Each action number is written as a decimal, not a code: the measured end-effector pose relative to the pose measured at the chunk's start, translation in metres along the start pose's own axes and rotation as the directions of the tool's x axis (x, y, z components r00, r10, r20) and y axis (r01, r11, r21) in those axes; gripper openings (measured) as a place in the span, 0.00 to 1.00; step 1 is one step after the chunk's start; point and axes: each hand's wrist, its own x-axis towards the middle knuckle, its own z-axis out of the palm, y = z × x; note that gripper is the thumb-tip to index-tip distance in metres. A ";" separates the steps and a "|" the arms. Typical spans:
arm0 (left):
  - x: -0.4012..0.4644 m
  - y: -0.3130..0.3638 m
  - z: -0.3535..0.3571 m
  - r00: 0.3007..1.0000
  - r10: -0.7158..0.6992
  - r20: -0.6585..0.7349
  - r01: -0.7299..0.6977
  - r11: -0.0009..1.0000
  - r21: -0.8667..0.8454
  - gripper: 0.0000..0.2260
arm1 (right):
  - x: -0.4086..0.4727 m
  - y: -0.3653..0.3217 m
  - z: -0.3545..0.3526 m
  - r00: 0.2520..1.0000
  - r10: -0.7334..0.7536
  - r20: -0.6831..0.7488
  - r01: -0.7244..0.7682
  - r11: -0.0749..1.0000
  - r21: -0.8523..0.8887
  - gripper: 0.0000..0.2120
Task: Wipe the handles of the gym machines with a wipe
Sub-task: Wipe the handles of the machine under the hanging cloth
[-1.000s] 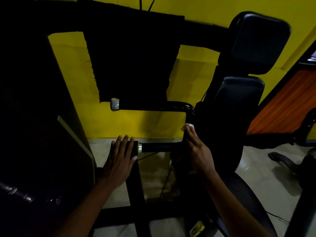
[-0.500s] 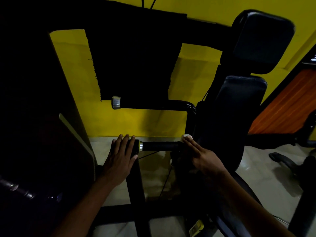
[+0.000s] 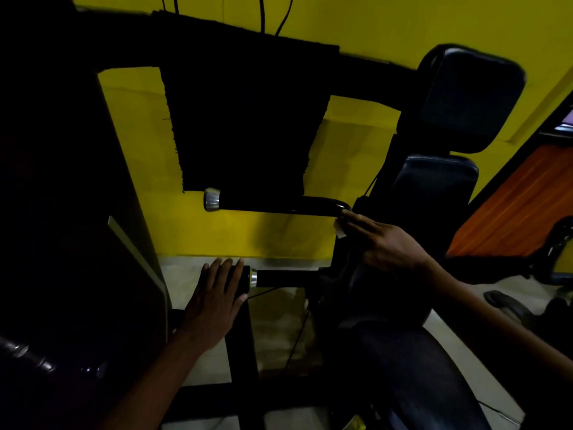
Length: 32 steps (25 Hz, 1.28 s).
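Fingers point(image 3: 228, 268) of the left hand point(image 3: 214, 302) are lying straight over the lower handle's point(image 3: 285, 278) end; the right hand point(image 3: 383, 243), having climbed, is pressing the wipe point(image 3: 339, 227) flat-fingered beneath the upper handle's point(image 3: 279, 203) bend (grip itself probably unwiped).

Left grip point(image 3: 217, 297) flat, right grip point(image 3: 383, 240) extended.

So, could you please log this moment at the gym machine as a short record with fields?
left hand: left hand rests flat, fingers straight, over the end of the lower handle
right hand: right hand presses a white wipe against the bend of the upper handle
wipe contact: on the black tube just below the bend
upper handle end: chrome cap, untouched
backdrop: yellow wall
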 end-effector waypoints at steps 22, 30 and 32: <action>0.001 0.000 0.007 1.000 0.001 -0.007 -0.001 0.999 -0.042 0.28 | 0.043 -0.052 0.023 0.270 0.963 -0.020 -0.719 0.216 0.660 0.13; 0.000 0.000 0.007 0.999 0.015 -0.031 -0.016 1.000 -0.021 0.28 | 0.015 -0.082 0.041 0.165 0.979 0.116 -0.755 0.050 0.654 0.15; 0.001 0.001 0.006 0.999 0.016 -0.050 -0.017 1.000 -0.016 0.27 | 0.028 -0.068 0.033 0.160 0.981 0.107 -0.738 0.047 0.673 0.16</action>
